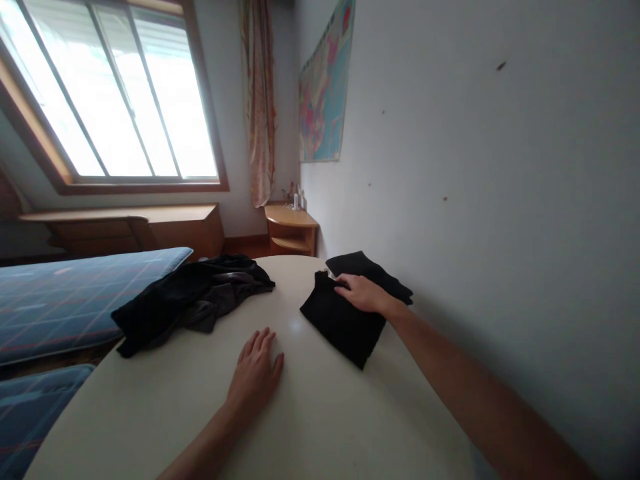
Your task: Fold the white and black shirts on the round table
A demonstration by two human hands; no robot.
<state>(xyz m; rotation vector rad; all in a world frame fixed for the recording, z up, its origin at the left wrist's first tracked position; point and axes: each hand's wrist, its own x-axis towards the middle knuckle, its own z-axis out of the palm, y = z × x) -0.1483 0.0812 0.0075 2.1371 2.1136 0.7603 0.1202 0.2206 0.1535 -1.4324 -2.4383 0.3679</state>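
Observation:
My left hand (257,367) lies palm down on the round white table (300,413), fingers stretched out and holding nothing. On the right side of the table, my right hand (364,292) is over a folded black garment (345,327), its fingers bent and closed on the upper edge. Part of that garment is hidden under the hand. Just behind it, near the wall, is another folded black garment (370,265). A crumpled heap of black and dark grey clothes (195,300) spreads over the far left part of the table, apart from my left hand.
A white wall (475,233) runs close along the table's right side. To the left are mattresses with blue checked covers (85,293). Farther back stand a wooden corner shelf (290,215) and a low wooden desk (185,223) beneath the window.

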